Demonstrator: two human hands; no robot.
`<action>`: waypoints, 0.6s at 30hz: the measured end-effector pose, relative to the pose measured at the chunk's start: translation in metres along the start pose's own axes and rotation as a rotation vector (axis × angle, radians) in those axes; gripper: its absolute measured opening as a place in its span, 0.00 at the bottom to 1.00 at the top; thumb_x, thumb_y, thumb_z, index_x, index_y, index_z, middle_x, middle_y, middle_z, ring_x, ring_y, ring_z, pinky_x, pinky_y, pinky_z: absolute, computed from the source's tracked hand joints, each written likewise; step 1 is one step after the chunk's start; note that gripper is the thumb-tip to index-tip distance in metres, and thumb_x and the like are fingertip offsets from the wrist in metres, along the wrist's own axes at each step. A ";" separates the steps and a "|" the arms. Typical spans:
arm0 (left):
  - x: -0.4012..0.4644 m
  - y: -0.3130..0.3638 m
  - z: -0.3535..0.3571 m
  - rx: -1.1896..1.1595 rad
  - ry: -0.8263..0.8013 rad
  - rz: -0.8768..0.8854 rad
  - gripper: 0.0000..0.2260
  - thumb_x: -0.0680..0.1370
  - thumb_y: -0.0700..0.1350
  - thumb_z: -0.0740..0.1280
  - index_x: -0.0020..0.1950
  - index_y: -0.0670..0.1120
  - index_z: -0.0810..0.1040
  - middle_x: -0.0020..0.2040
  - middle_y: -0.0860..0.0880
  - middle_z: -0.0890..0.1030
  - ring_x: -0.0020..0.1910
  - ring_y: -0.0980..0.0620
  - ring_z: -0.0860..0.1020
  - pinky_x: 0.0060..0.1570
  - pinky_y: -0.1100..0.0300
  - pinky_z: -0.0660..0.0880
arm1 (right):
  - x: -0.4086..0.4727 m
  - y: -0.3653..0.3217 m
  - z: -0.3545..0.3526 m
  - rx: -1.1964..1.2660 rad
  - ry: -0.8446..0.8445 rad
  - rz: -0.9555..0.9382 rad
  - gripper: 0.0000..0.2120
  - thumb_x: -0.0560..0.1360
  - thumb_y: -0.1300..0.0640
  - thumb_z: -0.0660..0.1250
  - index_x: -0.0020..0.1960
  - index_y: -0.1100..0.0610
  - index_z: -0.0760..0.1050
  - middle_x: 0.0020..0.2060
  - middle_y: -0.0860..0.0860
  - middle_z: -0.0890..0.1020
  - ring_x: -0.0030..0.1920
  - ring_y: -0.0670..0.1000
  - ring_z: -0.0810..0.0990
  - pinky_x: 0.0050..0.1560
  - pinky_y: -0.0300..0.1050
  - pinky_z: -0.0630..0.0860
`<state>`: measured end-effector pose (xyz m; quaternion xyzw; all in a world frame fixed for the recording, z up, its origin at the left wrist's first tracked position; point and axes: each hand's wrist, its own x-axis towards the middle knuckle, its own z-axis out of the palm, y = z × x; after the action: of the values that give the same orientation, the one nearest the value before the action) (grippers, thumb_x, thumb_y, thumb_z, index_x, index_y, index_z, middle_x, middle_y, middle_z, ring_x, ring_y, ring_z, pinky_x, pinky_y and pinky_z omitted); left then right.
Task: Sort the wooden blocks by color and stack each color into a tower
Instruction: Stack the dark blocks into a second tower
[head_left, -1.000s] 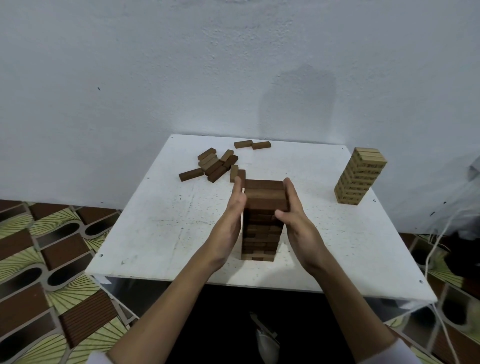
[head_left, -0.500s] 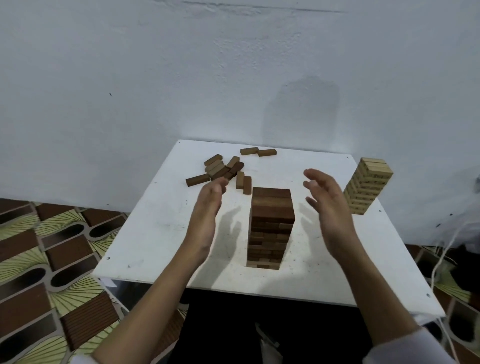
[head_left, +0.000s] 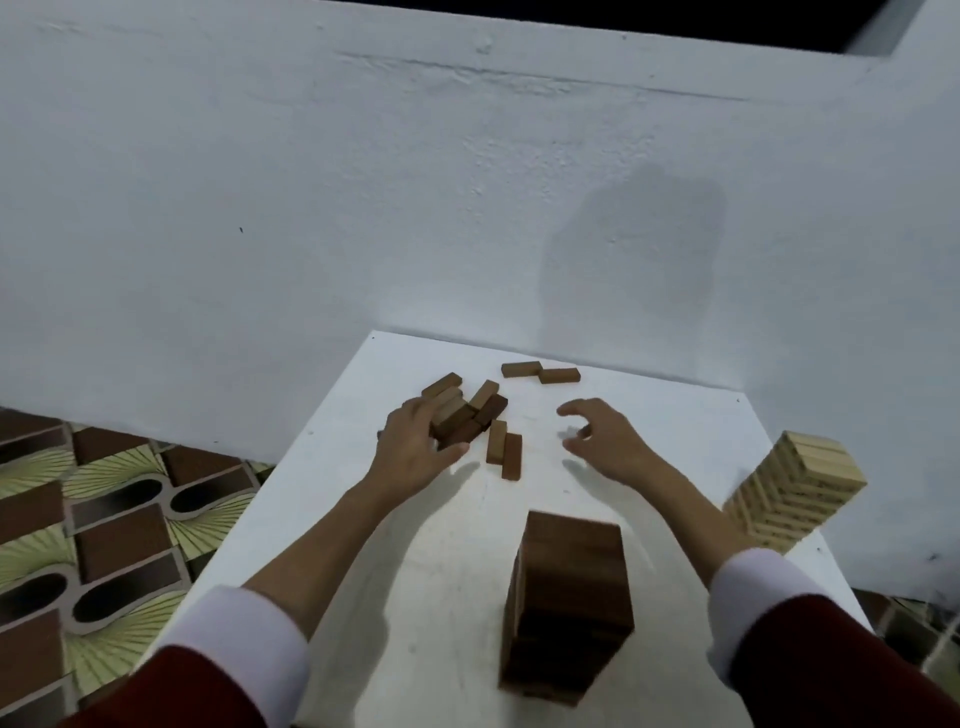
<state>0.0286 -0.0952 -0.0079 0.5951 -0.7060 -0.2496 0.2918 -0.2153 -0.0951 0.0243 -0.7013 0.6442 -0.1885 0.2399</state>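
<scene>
A dark brown block tower (head_left: 569, 603) stands near the front of the white table (head_left: 363, 597). A pale wood tower (head_left: 797, 491) stands at the right edge. Several loose brown blocks (head_left: 475, 410) lie in a heap at the back left, with two more side by side (head_left: 504, 452) just right of it and two (head_left: 540, 371) near the wall. My left hand (head_left: 415, 449) reaches into the heap, fingers on the blocks; whether it grips one is unclear. My right hand (head_left: 605, 441) hovers over bare table right of the heap, fingers loosely curled and holding nothing.
A white wall rises directly behind the table. Patterned floor tiles (head_left: 104, 519) lie to the left, below the table edge. Cables hang at the lower right (head_left: 940, 644).
Both hands left the brown tower's sides and moved away toward the loose blocks at the back. The left now touches the heap. The view has tilted and moved closer.
</scene>
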 end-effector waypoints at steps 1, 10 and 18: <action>0.012 -0.002 0.005 0.040 0.008 0.031 0.37 0.65 0.65 0.65 0.71 0.51 0.67 0.69 0.49 0.69 0.68 0.47 0.66 0.66 0.49 0.66 | 0.014 0.004 0.001 -0.058 -0.035 -0.010 0.19 0.76 0.63 0.65 0.66 0.57 0.69 0.66 0.54 0.69 0.62 0.55 0.72 0.64 0.43 0.66; 0.075 0.009 0.051 0.476 -0.147 0.104 0.49 0.58 0.79 0.42 0.75 0.58 0.55 0.78 0.48 0.47 0.76 0.42 0.46 0.71 0.39 0.47 | 0.129 0.025 0.009 -0.316 -0.103 -0.007 0.25 0.73 0.72 0.52 0.65 0.53 0.68 0.68 0.50 0.65 0.65 0.57 0.63 0.62 0.51 0.64; 0.092 -0.011 0.088 0.592 -0.239 0.171 0.46 0.63 0.77 0.31 0.76 0.59 0.52 0.78 0.53 0.44 0.76 0.41 0.44 0.69 0.37 0.41 | 0.175 0.035 0.031 -0.466 -0.198 0.128 0.32 0.77 0.67 0.49 0.76 0.45 0.47 0.76 0.42 0.45 0.74 0.60 0.46 0.70 0.65 0.45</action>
<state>-0.0370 -0.1872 -0.0669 0.5592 -0.8245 -0.0763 0.0414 -0.2085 -0.2684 -0.0294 -0.7106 0.6866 0.0499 0.1450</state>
